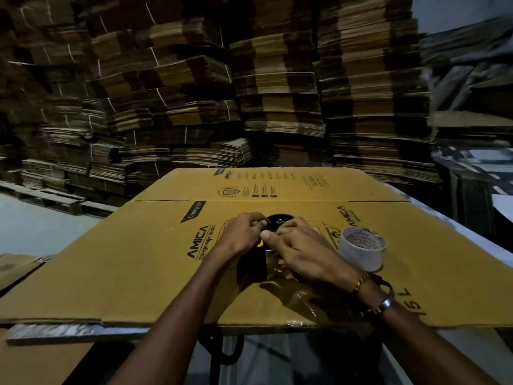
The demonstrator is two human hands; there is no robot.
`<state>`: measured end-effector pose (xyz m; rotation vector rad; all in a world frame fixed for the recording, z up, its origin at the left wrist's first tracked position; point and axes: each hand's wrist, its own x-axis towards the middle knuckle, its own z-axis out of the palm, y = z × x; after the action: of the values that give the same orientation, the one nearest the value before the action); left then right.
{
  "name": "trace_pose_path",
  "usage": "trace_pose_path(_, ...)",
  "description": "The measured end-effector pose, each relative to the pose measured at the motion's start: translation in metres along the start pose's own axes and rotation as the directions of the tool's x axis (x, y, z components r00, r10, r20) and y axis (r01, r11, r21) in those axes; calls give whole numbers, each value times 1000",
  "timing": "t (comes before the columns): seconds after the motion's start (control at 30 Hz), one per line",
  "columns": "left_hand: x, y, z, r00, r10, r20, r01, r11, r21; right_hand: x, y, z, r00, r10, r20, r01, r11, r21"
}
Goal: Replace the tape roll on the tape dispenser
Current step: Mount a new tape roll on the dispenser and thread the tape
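A black tape dispenser [254,266] lies on a flattened cardboard box [133,273], its round hub [280,221] pointing away from me. My left hand [243,236] grips the dispenser near the hub, fingers curled. My right hand [301,252] lies over its right side with the thumb pressed against the left fingers; most of the dispenser is hidden under both hands. A roll of clear tape [362,248] with a white printed core stands on the box just right of my right hand, untouched.
The cardboard box lies on a table whose front edge [83,329] is near me. Crumpled clear tape [302,297] lies by my right wrist. Tall stacks of flattened cartons [249,93] fill the background. A second cardboard sheet [19,266] sits at the left.
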<state>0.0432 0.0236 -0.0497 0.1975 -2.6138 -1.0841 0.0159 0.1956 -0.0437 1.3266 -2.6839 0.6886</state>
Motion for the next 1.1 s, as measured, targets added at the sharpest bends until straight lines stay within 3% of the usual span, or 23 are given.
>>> trace_pose_path(0.1,-3,1,0,1000,21,-16,-20,998,59,1,2,-4,1000,11,12,-13,996,93)
trace_pose_path(0.23,-5,1,2,999,23,-34,-20,996,82,-4,2,-14,998,-33,44,16,939,342)
trace_pose_path(0.37,-8,-1,6,999,-3,-40,4,1000,20,-13,4,-15,980,78,-183,37,832,554)
trace_pose_path(0.5,-10,0,7,998,-14,-61,16,1000,22,-23,-4,-10,933,184,-311,-52,920,388)
trace_pose_path(0.6,-12,1,9,997,-30,-78,32,999,20,-23,-24,-3,940,239,-242,-221,970,100)
trace_pose_path(0.73,-17,5,12,991,-53,-123,58,998,34,-19,-40,6,943,251,-220,-300,926,-228)
trace_pose_path(1.1,-52,27,33,963,-107,-249,129,989,77,-4,-40,-9,876,455,-161,-483,826,-290)
